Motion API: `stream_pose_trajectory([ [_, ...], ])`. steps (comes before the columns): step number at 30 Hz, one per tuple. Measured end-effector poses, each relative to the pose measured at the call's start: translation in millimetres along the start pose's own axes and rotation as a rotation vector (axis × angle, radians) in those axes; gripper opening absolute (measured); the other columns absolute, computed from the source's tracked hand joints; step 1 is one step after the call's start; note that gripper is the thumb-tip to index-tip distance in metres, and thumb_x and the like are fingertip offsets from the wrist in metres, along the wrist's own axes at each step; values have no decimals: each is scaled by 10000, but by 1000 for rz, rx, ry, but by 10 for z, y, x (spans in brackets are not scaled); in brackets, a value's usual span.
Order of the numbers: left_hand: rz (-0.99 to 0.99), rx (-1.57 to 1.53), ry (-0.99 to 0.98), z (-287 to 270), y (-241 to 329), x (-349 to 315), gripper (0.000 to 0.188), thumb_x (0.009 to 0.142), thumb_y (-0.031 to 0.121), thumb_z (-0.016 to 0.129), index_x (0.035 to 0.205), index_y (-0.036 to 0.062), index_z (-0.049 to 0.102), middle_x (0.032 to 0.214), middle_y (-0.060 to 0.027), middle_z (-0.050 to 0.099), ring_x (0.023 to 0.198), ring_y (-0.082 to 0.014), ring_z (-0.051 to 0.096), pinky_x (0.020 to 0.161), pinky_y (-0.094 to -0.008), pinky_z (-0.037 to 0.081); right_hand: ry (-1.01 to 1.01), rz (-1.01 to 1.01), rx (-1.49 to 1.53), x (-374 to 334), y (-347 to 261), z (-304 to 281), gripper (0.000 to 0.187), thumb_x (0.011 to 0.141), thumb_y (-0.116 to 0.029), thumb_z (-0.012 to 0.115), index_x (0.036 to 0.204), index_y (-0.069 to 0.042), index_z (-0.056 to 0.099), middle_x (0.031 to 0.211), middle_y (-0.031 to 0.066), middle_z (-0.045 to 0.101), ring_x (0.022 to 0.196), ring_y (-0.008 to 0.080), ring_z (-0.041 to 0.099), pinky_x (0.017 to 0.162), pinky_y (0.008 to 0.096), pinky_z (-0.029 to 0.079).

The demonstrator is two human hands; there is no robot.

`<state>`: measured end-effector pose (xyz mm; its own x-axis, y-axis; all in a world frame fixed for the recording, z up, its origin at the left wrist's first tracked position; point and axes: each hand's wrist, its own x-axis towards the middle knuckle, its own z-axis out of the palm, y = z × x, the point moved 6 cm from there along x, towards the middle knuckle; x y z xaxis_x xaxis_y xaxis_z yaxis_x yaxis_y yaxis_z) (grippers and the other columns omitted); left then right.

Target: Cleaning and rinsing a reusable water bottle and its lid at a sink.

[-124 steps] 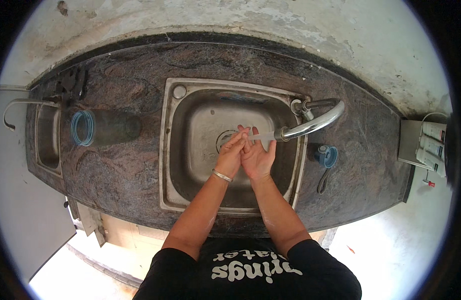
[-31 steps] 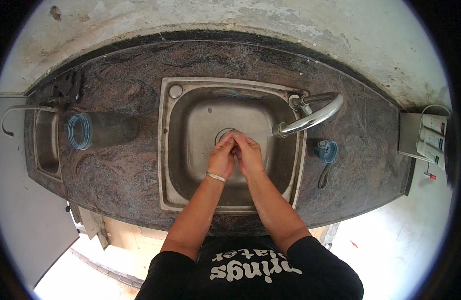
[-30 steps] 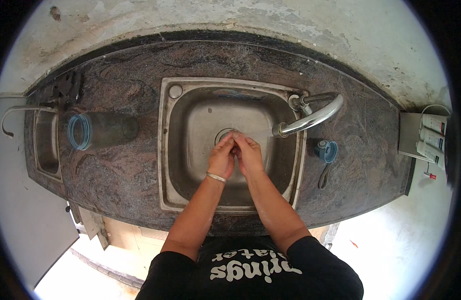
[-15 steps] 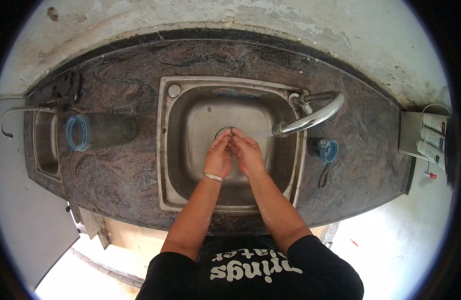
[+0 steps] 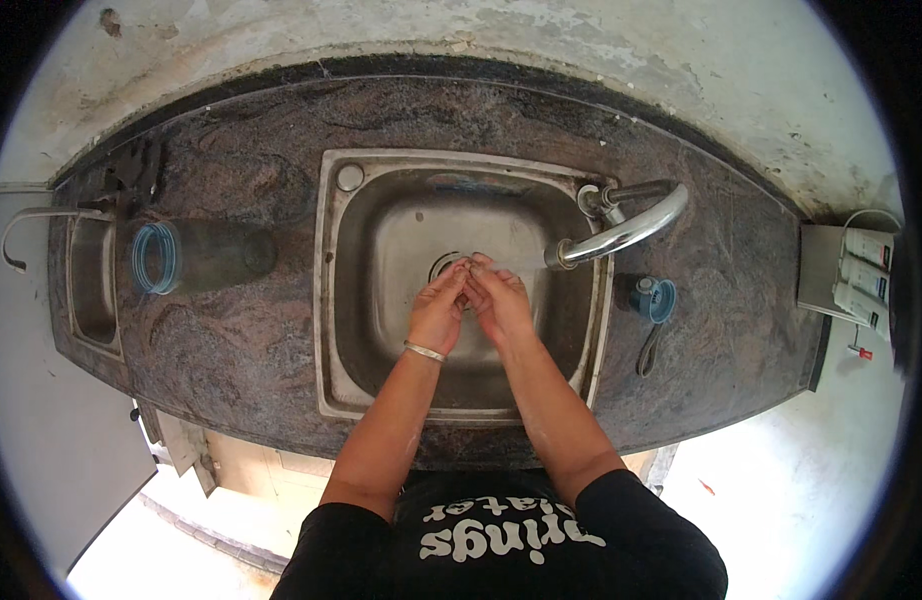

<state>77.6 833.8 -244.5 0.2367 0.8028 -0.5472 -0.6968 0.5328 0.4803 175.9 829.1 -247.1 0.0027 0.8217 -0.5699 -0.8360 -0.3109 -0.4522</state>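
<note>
Stainless-steel rectangular sink set in mottled brown-grey stone counter; inside it, near the round metal drain, bare left hand with silver bangle and bare right hand meet at the fingertips, fingers bunched narrow, can't tell if anything's held. Pale water stream runs from curved chrome faucet, sink's right side, to the fingers. Dark see-through bottle with light-blue rim on counter left, round light-blue plastic cap right.
</note>
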Motion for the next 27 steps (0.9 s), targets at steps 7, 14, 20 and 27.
stream_pose_trajectory([
  [7, 36, -18, -79, 14, 19, 7, 228, 906, 100, 558, 1120, 30, 598, 1065, -36, 629, 959, -132, 571, 831, -279, 430, -1, -41, -25, -82, -60, 98, 208, 835, -2, 613, 1042, 11, 605, 995, 119, 652, 894, 207, 641, 811, 306, 521],
  [14, 23, 132, -89, 10, 74, 1, 229, 887, 124, 596, 1087, 15, 620, 1023, -42, 643, 905, -133, 590, 816, -271, 455, -14, -110, -272, -89, -112, 4, 226, 853, 17, 584, 1077, 46, 573, 1017, 116, 643, 917, 185, 626, 831, 303, 511],
  [20, 83, 644, -71, 25, 396, -14, 227, 871, 144, 627, 1034, -10, 661, 940, -54, 666, 830, -114, 595, 758, -239, 469, -209, -247, -672, -161, -324, 113, 275, 873, 29, 545, 1142, 63, 500, 1003, 110, 651, 915, 142, 619, 842, 260, 486],
  [27, 4, 501, -137, 65, 321, -13, 233, 869, 114, 621, 1062, -13, 655, 893, -50, 675, 761, -88, 586, 672, -222, 451, -217, -236, -568, -208, -317, 118, 262, 884, 25, 531, 1141, 39, 479, 1020, 107, 653, 936, 133, 606, 865, 257, 459],
])
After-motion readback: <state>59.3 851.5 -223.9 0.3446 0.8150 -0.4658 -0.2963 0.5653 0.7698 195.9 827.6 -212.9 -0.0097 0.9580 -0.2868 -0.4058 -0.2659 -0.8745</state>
